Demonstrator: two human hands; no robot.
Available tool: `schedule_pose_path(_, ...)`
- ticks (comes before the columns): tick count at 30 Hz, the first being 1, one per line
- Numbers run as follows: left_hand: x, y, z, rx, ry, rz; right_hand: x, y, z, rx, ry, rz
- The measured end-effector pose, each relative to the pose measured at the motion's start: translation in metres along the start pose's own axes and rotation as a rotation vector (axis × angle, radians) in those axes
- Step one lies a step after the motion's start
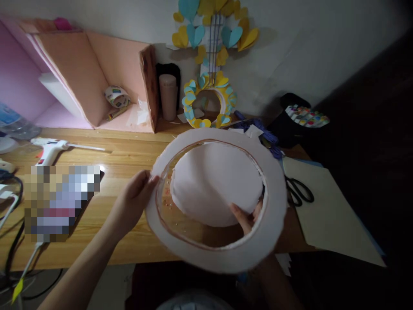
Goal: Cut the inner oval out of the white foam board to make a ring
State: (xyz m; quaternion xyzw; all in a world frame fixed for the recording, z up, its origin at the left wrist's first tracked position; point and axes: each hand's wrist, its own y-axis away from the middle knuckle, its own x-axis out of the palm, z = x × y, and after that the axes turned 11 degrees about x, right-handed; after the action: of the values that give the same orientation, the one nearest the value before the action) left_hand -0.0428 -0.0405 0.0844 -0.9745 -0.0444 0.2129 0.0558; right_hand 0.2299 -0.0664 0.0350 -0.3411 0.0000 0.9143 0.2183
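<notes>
Holding pink ring [274,224], left hand [135,200], right hand [247,217].

ring [274,224]: pale pink | disc [216,185]: pale pink | hearts [222,30]: yellow, teal | scissors [298,189]: black

No legible writing anywhere on this desk.

The tape roll [117,96] lying in the pink foam-board shelf [97,77] at the far left carries printed markings on its side, perhaps a brand label, but they are too small and blurred to make out. The white glue gun [51,150] on the left of the wooden table [135,146] shows no mark that can be read. The pixelated patch at the near left hides whatever lies there. The marker set [306,115] at the far right shows coloured caps only, with no lettering clear enough to read. The paper guitar [211,64] on the far wall bears hearts, not words.
</notes>
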Motion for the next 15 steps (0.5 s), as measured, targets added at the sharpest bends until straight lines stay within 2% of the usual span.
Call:
schedule_pose_path(3,0.002,0.001,-0.003,-0.027,0.106,0.035,0.005,-0.002,0.005,0.082,-0.133,-0.002)
schedule_pose_path(8,0.004,0.002,0.002,-0.084,0.231,0.088,0.009,-0.004,0.009,0.098,-0.126,0.051)
schedule_pose_path(13,0.001,-0.001,0.006,-0.114,0.358,-0.007,0.005,-0.012,0.009,0.234,-0.124,0.214)
schedule_pose_path(15,-0.001,-0.002,0.003,-0.084,0.446,-0.045,0.001,-0.020,0.013,0.214,-0.158,0.273)
